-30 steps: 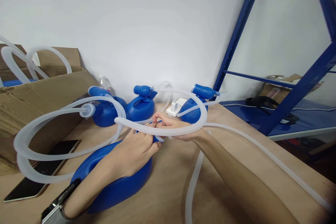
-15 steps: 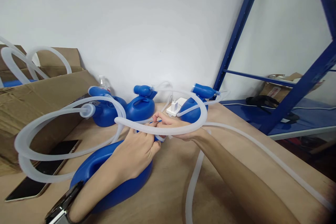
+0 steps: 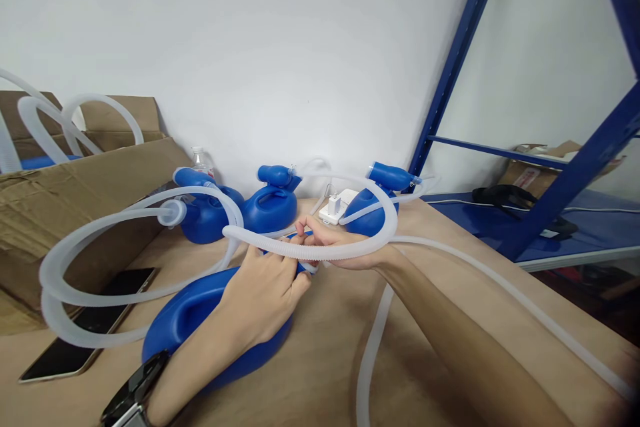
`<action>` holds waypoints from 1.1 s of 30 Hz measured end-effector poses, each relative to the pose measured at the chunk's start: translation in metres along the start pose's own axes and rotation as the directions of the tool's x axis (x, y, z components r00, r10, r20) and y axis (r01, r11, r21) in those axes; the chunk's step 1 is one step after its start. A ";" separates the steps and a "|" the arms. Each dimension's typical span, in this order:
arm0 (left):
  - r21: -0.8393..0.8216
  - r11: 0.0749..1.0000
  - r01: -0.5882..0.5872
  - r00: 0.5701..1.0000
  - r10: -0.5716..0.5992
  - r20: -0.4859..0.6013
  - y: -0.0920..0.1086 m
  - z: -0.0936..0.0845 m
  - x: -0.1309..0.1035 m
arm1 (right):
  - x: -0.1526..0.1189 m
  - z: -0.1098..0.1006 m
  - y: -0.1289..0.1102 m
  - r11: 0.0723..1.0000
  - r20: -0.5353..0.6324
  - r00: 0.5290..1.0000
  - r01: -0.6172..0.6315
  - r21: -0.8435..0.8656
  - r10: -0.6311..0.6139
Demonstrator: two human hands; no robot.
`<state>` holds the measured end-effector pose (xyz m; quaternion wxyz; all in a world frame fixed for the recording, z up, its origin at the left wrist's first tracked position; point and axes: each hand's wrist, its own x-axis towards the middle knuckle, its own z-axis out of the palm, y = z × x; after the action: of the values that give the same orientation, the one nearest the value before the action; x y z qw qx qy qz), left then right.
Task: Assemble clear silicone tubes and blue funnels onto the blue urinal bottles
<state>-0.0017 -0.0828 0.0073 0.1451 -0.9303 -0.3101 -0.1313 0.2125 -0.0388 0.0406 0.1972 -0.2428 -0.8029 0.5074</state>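
A large blue plastic bottle with a moulded handle (image 3: 185,310), like a urinal bottle, lies tilted on the table under my left forearm. My left hand (image 3: 265,287) is closed around its neck end. At the same end, my right hand (image 3: 340,237) has its fingers curled in against a blue part; what they pinch is hidden. A translucent ribbed hose (image 3: 320,252) loops in front of my right hand and hides part of its fingers. Its coils run left to a clear round end piece (image 3: 171,213).
Blue bottles (image 3: 270,207) with hoses stand along the wall, beside a white power strip with a plug (image 3: 334,207). Left are a cardboard box (image 3: 100,180) of hoses and a black phone (image 3: 55,353). Another hose (image 3: 373,353) crosses the table. A blue metal shelf (image 3: 450,73) stands right.
The view has shifted slightly, so everything sits a little further right. My hands stay at the bottle's neck end in nearly the same pose.
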 end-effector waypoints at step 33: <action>-0.145 0.946 0.290 0.943 -0.308 -0.123 0.012 -0.004 0.020 | -0.012 0.000 -0.030 0.935 -0.059 0.996 0.045 -0.352 -0.070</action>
<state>0.0210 -0.0823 0.0152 0.0868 -0.8677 -0.4279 -0.2378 0.2165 -0.0568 0.0671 0.1938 -0.2681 -0.8798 0.3413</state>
